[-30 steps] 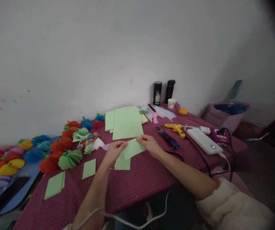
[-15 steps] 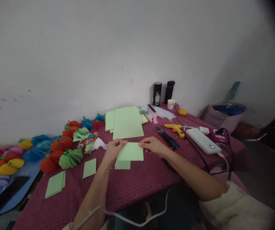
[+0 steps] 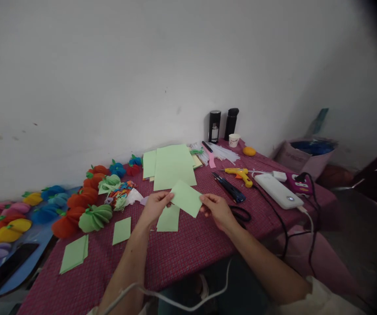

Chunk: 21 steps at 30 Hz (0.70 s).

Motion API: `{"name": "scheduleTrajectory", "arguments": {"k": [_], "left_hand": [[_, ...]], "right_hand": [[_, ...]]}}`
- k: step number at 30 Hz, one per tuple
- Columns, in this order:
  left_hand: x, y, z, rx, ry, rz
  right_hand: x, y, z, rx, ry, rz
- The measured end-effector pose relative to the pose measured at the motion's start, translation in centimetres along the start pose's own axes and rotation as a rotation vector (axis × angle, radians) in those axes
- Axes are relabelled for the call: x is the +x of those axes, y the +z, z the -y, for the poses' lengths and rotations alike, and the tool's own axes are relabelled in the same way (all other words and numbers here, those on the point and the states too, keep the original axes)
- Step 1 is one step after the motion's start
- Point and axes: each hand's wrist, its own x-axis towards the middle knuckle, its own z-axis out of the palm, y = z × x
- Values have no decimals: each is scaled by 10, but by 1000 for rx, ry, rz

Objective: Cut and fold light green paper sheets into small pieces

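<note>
A small sheet of light green paper (image 3: 186, 199) is held above the table, turned at a slant. My left hand (image 3: 158, 205) pinches its left edge and my right hand (image 3: 215, 209) grips its right corner. Beneath it, another green paper piece (image 3: 168, 219) lies on the checked cloth, partly covered. Large green sheets (image 3: 175, 168) are stacked just beyond my hands. To the left lie one more cut green piece (image 3: 121, 230) and a small pile of green pieces (image 3: 74, 254).
Paper pumpkins (image 3: 83, 197) crowd the left side beside colourful scraps (image 3: 122, 192). On the right are a yellow glue gun (image 3: 241, 173), a dark utility knife (image 3: 229, 187), a white power bank (image 3: 278, 191) and a purple power strip (image 3: 301, 184). Black bottles (image 3: 230, 124) stand by the wall.
The green paper in my hands has rotated from nearly level to a slant. My right hand has shifted slightly right and down, and black scissor-like loops now show beside it.
</note>
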Motion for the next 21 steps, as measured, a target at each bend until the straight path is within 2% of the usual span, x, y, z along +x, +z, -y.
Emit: {"name": "scheduleTrajectory", "arguments": {"k": [4,8,15,21], "left_hand": [[0,3,-1,-6,-2,-64],[-2,4,-5,-20,2,-62],[-6,3,-15,-44,27,4],[-5,3,-13,-35,19,-17]], "right_hand": [[0,2,-1,-79,1,55],[2,1,-2,-190,-36,73],[6,-5,4,-220,-93,64],[5,-4,5,-252,-93,82]]}}
